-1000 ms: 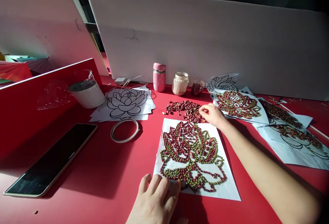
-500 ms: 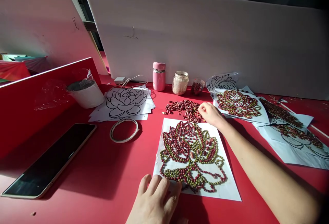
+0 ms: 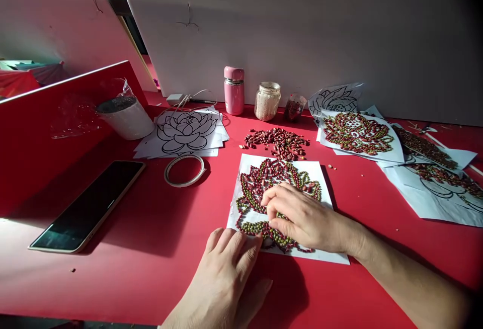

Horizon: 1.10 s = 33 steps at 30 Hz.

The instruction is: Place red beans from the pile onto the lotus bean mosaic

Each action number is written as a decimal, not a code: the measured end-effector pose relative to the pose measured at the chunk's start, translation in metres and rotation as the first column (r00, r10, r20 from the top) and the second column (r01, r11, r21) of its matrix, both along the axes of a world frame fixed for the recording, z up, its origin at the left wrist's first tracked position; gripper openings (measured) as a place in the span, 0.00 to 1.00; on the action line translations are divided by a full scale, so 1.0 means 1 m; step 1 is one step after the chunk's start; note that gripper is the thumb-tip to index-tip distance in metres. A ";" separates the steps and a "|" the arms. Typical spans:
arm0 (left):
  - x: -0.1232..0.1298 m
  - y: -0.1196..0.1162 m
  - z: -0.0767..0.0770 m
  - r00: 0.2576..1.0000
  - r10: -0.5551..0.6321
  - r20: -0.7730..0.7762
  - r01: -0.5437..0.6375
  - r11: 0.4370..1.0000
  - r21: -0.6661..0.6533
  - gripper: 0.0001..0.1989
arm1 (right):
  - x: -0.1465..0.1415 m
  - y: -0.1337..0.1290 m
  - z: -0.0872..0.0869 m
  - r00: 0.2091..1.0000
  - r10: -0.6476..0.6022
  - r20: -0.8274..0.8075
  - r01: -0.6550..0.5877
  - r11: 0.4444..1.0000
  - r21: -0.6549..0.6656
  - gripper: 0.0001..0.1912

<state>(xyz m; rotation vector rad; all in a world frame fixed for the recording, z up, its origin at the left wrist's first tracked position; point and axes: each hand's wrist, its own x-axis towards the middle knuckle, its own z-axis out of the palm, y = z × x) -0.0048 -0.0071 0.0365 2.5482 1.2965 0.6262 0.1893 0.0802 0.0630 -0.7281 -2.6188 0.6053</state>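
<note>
A white sheet with a lotus picture (image 3: 252, 227) made of red and green beans lies in front of me. My right hand (image 3: 298, 216) is over its middle, fingers curled down and closed; whatever they hold is hidden beneath them. My left hand (image 3: 226, 263) rests at the sheet's lower left edge, its fingers lightly bent and its thumb apart, with nothing seen in it. Just behind the sheet lies a loose pile of dark red beans (image 3: 279, 142). Part of the lotus is covered by my right hand.
At the back stand a pink flask (image 3: 234, 92), a jar of pale paste (image 3: 267, 101) and a small cup (image 3: 294, 107). Left are a phone (image 3: 90, 206), a tape roll (image 3: 166, 172), printed lotus sheets (image 3: 184, 133) and a white tub (image 3: 130, 120). Other bean pictures (image 3: 358, 135) lie right.
My right hand has moved from the bean pile back toward me, over the lotus picture. My left hand stays at the sheet's edge. The view has tilted down.
</note>
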 end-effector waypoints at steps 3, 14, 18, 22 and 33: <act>0.000 0.000 0.001 1.000 -0.004 0.002 0.004 1.000 -0.016 0.19 | -0.002 -0.006 -0.004 0.997 0.027 0.068 -0.026 1.000 -0.014 0.04; 0.000 0.000 0.001 1.000 -0.024 -0.006 0.023 0.999 -0.035 0.19 | -0.001 -0.002 -0.014 0.999 0.035 0.005 -0.034 0.998 -0.061 0.04; 0.002 0.001 0.003 1.000 -0.004 -0.010 0.003 0.999 -0.044 0.19 | 0.002 0.006 -0.013 0.998 -0.008 -0.062 0.004 0.998 -0.065 0.03; 0.003 0.003 0.006 0.986 -0.015 -0.165 0.011 1.000 -0.027 0.24 | 0.009 0.018 -0.014 0.978 -0.130 -0.161 0.123 0.991 -0.054 0.05; -0.001 0.009 -0.011 0.956 -0.021 -0.294 0.080 0.978 0.191 0.29 | 0.055 0.116 -0.054 0.675 -0.652 -0.346 0.715 0.694 0.089 0.05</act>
